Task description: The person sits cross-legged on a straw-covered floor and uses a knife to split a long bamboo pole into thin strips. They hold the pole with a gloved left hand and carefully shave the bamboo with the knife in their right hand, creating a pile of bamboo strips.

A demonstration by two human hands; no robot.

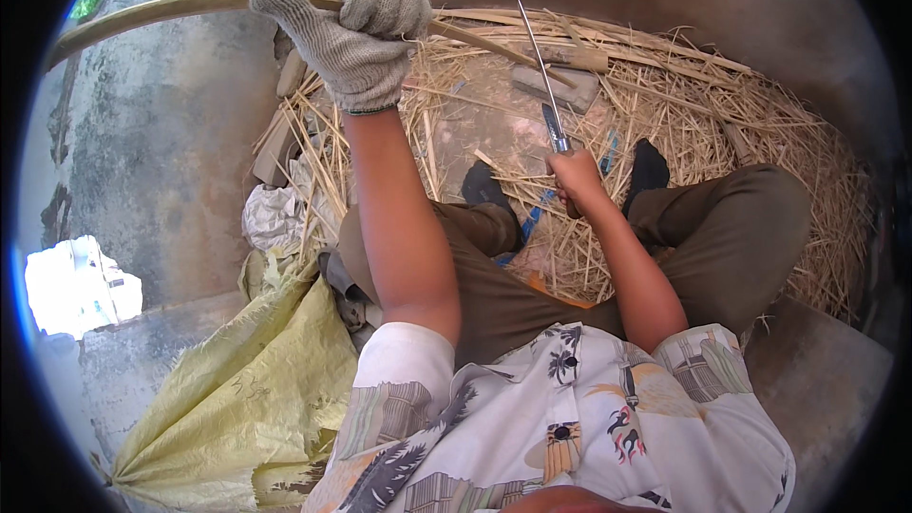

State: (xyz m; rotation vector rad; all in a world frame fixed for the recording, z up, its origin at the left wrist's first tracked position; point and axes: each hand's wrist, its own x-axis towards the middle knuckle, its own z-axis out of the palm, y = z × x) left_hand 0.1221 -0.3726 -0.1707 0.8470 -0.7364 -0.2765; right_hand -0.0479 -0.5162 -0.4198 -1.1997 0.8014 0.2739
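Observation:
My left hand [366,33], in a grey knitted glove, is closed round a long bamboo strip [190,6]. The strip runs from the far left edge through my fist and slopes down to the right, its thin end near a small block [556,85] on the floor. My bare right hand [577,182] is wrapped round the handle of a knife [543,66], whose long narrow blade points up and away from me. Blade and strip cross in the picture near the strip's end; whether they touch I cannot tell.
Bamboo shavings and thin strips [760,123] lie heaped across the floor ahead and to the right. A yellow-green woven sack [256,389] lies at my left, with a crumpled pale bag [273,217] beyond it. A grey wall [171,142] stands on the left. My feet rest among the shavings.

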